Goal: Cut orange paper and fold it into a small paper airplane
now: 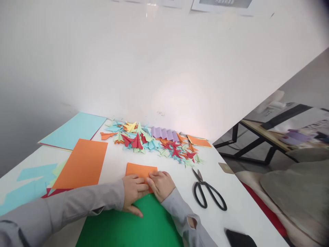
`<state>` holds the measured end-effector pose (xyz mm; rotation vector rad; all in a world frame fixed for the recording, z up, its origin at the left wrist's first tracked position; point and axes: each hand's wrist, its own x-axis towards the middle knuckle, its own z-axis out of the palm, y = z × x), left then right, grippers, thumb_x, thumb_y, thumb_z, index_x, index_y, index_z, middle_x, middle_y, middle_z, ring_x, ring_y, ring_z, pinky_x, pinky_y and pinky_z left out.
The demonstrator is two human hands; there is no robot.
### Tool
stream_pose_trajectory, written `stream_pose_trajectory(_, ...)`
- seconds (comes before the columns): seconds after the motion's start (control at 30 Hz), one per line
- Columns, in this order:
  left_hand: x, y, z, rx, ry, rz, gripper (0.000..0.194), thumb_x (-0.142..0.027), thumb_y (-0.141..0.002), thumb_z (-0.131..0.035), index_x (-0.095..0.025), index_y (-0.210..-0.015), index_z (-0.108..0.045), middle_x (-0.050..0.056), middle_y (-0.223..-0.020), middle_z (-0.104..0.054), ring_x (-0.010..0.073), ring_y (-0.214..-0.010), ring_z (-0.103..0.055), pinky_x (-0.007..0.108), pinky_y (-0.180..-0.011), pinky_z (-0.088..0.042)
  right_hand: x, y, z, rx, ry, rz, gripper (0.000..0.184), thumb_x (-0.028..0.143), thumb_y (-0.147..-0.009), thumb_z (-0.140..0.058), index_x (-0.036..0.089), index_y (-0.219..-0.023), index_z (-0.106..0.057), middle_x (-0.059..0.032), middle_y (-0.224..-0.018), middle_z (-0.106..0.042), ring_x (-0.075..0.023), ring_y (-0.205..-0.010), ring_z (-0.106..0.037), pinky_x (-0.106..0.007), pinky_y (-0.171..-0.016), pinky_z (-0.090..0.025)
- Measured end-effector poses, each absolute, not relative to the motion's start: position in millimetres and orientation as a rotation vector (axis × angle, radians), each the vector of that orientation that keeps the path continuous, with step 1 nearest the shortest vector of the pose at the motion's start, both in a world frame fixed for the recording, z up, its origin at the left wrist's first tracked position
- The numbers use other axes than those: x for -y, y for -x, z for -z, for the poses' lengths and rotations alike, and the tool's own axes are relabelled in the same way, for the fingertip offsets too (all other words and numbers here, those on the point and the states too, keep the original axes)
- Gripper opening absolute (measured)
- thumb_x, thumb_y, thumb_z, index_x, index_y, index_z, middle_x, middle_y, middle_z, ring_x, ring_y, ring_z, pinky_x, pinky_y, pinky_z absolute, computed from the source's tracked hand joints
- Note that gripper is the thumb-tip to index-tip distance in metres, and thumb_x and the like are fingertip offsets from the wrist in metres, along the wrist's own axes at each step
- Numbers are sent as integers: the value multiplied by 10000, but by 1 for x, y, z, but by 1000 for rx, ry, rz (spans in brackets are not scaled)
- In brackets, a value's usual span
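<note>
A folded piece of orange paper (140,168) lies in front of me, at the far edge of a green sheet (133,226). My left hand (134,192) rests flat on it, fingers stretched out and the thumb apart over the green sheet. On the paper's right edge, my right hand (161,184) is closed, its fingers curled and its thumb pressing beside the left fingertips. The paper's lower part is mostly hidden beneath both hands. Black-handled scissors (204,187) lie with parted blades to the right of my right hand.
Many small folded paper shapes (138,141) and a pleated purple paper (164,133) line the wall. Left are an orange sheet (81,164), light-blue sheets (74,128) and blue pieces (28,195). A black object (240,238) sits near the right table edge.
</note>
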<state>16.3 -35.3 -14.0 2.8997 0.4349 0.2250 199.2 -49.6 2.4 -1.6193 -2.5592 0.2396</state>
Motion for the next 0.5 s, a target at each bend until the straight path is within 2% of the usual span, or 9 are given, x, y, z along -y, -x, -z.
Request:
stream_pose_trajectory(0.07, 32, -21, 12, -346, -2874, -238, 646, -576, -775, -417, -132, -1243, -461, 135, -1164, -561, 268, -1077, -482, 368, -907, -363, 45, -199, -7, 2599, 1671, -246, 450, 340, -935, -224, 195, -921, -649, -65, -875, -695, -187, -941, -577, -360, -869, -324)
stream_pose_trajectory(0.13, 30, -26, 10, -318, -2834, -256, 548, -479, -802, -434, -111, -1203, -494, 133, -1166, -565, 254, -1092, -484, 345, -919, -371, 41, -198, -11, 2610, 1716, -229, 428, 361, -932, -230, 178, -1105, -577, -89, -885, -688, -196, -942, -578, -374, -893, -310)
stream_pose_trajectory(0.2, 27, -31, 11, -303, -2787, -258, 421, -382, -816, -436, -120, -1126, -550, 116, -1103, -604, 235, -1047, -519, 324, -887, -404, 38, -197, -15, 2612, 1738, -226, 435, 372, -931, -226, 172, -1186, -517, -99, -912, -684, -201, -960, -574, -384, -906, -299)
stream_pose_trajectory(0.23, 24, -32, 11, -296, -2766, -251, 353, -337, -823, -427, -135, -1069, -581, 101, -1044, -631, 223, -997, -546, 315, -854, -425, 36, -196, -17, 2623, 1742, -238, 439, 371, -933, -214, 179, -1144, -548, -95, -909, -685, -201, -958, -574, -385, -902, -300)
stream_pose_trajectory(0.3, 18, -35, 14, -259, -2742, -240, 266, -257, -836, -400, -160, -948, -620, 73, -924, -662, 197, -889, -581, 293, -790, -450, 35, -193, -22, 2671, 1748, -264, 495, 370, -937, -181, 195, -919, -644, -80, -848, -693, -198, -906, -588, -378, -876, -313)
stream_pose_trajectory(0.37, 12, -36, 16, -225, -2745, -227, 234, -217, -834, -401, -167, -854, -629, 58, -849, -667, 179, -811, -590, 275, -738, -460, 33, -190, -25, 2703, 1771, -246, 547, 383, -935, -174, 185, -776, -659, -85, -795, -695, -198, -862, -596, -372, -851, -322)
stream_pose_trajectory(0.5, 0, -40, 10, -186, -2800, -69, 182, -208, -814, -464, -147, -754, -625, 40, -751, -664, 145, -644, -570, 242, -597, -453, 32, -190, -26, 2741, 1746, -223, 555, 374, -937, -178, 181, -745, -661, -85, -766, -696, -190, -824, -598, -351, -807, -335)
